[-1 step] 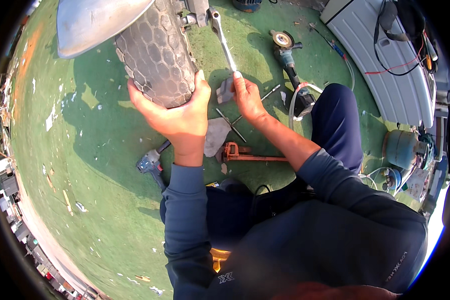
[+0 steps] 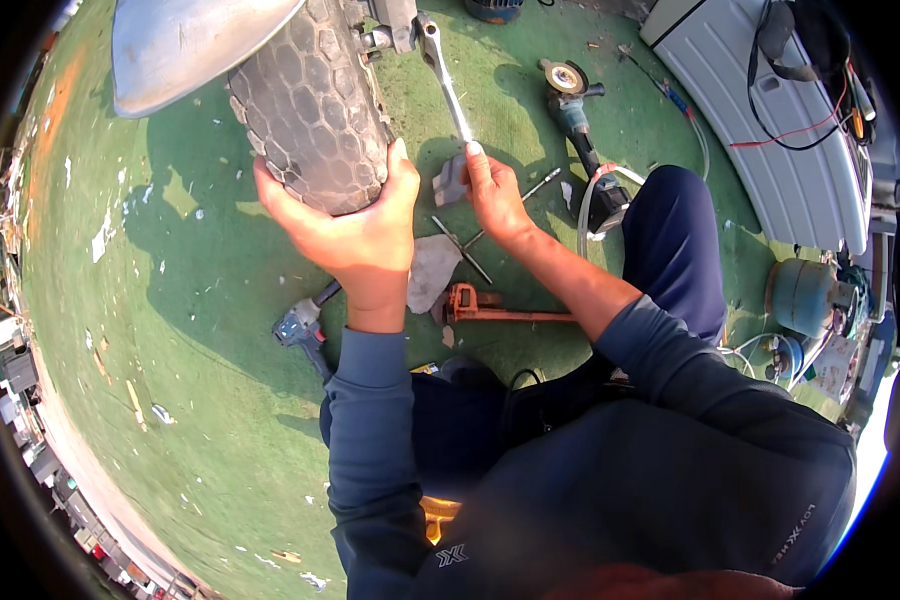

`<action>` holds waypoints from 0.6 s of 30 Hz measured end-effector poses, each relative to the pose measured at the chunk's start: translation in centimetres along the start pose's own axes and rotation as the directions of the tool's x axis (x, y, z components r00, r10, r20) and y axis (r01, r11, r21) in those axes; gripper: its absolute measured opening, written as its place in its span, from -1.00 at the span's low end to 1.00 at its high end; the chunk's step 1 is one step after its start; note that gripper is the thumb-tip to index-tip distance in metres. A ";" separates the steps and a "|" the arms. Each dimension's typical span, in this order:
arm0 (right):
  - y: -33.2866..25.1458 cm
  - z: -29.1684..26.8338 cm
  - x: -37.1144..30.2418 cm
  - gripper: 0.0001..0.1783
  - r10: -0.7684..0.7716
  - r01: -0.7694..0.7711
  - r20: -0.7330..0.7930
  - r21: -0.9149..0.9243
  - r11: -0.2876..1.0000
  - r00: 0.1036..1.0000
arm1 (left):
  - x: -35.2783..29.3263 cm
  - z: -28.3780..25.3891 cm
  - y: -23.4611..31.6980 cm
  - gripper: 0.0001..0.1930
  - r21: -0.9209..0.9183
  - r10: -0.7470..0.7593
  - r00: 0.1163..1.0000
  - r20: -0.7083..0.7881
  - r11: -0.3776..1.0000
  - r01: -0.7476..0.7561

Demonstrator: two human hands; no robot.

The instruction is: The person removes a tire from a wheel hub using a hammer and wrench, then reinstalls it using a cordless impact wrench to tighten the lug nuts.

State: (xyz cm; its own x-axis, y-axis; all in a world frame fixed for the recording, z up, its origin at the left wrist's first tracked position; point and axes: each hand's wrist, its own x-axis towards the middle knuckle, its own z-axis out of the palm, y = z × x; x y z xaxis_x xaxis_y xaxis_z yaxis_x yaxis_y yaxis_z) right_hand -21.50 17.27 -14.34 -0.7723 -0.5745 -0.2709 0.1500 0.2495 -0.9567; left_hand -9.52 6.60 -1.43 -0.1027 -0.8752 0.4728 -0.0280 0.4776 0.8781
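Note:
A worn tyre (image 2: 310,110) with a honeycomb tread stands at the upper middle, under a silver mudguard (image 2: 195,50). My left hand (image 2: 360,225) is wrapped round the tyre's near end, thumb on its right side. To the right of it, my right hand (image 2: 495,195) is closed round the lower end of a chrome ratchet wrench (image 2: 448,85). The wrench's head sits at a metal bracket (image 2: 398,25) beside the wheel; how it engages there I cannot make out. A grey block (image 2: 451,181) lies behind my right fingers.
On the green floor lie an angle grinder (image 2: 575,125), a cross-shaped metal tool (image 2: 462,250), an orange pipe wrench (image 2: 465,302), a flat stone (image 2: 433,272) and a cordless power tool (image 2: 300,325). A white panel (image 2: 770,130) with cables and a blue-grey gas cylinder (image 2: 802,298) stand at the right.

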 end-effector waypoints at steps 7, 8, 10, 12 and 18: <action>-1.3 0.1 -0.9 -0.25 -0.002 0.001 0.025 0.042 0.999 1.000 | 0.1 0.0 0.7 0.14 0.109 0.044 0.999 0.012 0.993 -0.045; -1.5 0.1 -1.0 -0.25 0.020 -0.020 0.028 0.025 0.999 0.999 | -0.1 0.0 0.7 0.12 0.098 0.038 0.999 0.015 0.994 -0.039; -1.8 0.0 -1.3 -0.24 0.066 -0.066 0.035 -0.011 0.998 0.997 | -0.2 -0.1 0.6 0.10 0.108 0.041 0.999 0.017 0.993 -0.042; -1.9 0.0 -1.5 -0.24 0.082 -0.081 0.040 -0.028 0.996 0.996 | -0.1 -0.3 0.3 0.11 0.149 0.061 0.998 0.017 0.987 -0.063; -2.4 0.3 -2.0 -0.25 0.081 -0.081 0.033 0.016 0.997 0.996 | 0.3 -0.5 0.3 0.08 0.099 0.061 0.998 0.029 0.993 -0.064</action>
State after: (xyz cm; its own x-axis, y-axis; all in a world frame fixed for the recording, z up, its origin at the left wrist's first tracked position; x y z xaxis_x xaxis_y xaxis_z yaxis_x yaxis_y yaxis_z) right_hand -20.09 17.57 -11.56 -0.7368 -0.5779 -0.3508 0.2222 0.2830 -0.9330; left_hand -9.05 6.50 -0.97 -0.1328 -0.8417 0.5233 -0.1201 0.5378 0.8345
